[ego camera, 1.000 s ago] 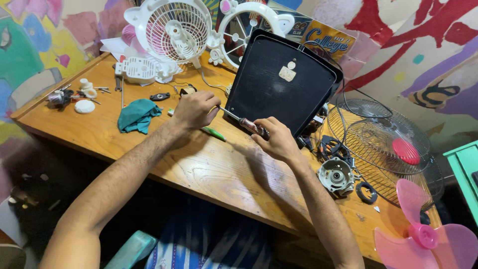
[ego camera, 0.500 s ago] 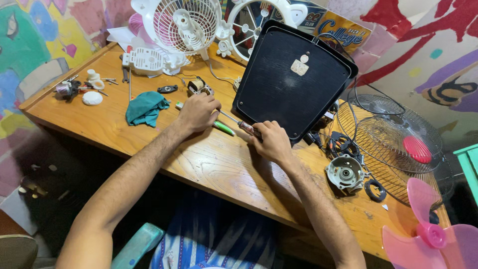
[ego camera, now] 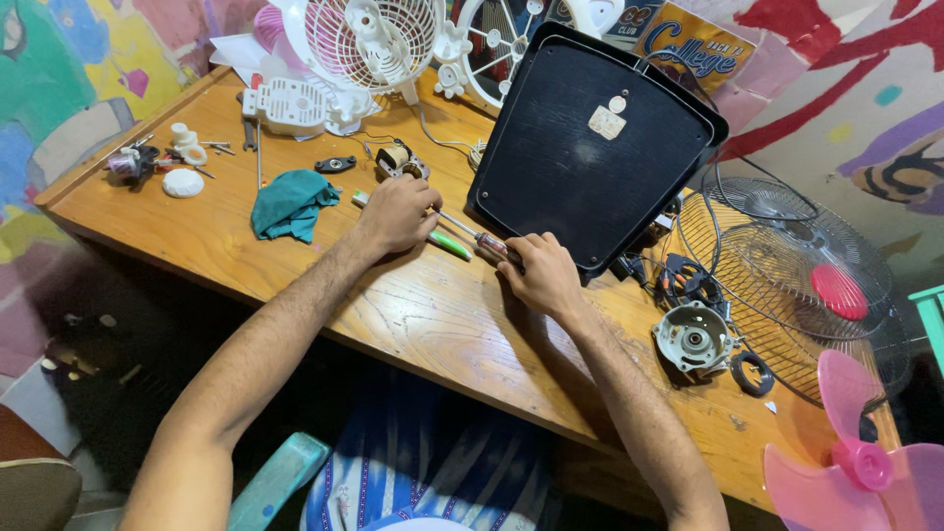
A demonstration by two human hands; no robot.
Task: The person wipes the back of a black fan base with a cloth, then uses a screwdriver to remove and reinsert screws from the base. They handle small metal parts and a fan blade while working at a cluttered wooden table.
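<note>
Your right hand grips a screwdriver at the black panel mid-bench; your left hand seems curled around its shaft.

Both hands forward, fingers curled.

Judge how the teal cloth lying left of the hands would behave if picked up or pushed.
The teal cloth lies crumpled in soft folds, so it would probably hang limp when lifted. It looks thin, likely light. Pushed across the wooden table, it would probably bunch rather than slide or roll.
</note>
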